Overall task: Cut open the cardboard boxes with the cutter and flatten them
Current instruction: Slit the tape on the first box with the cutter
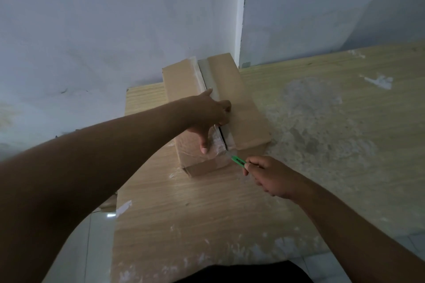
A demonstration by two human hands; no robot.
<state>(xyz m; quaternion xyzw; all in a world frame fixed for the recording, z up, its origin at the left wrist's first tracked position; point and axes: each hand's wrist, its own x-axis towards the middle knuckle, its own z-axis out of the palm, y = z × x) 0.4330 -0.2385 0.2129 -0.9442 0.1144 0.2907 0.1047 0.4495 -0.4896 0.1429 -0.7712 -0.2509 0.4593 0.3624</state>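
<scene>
A long brown cardboard box (243, 108) lies on the wooden table (207, 209), its top seam covered with clear tape. The seam is split open at the near end, showing a dark gap. My left hand (210, 117) presses on the box top across the seam, thumb stretched toward me, fingers partly curled over the right flap. My right hand (269, 176) grips a green cutter (238, 160). The cutter's tip touches the near end of the seam at the box's front edge.
The table stands against a pale wall (115, 30) and a corner pillar (322, 7). Its right side has a worn grey patch (322, 126) and scraps of tape (379, 81). Tiled floor (76, 248) shows at the lower left.
</scene>
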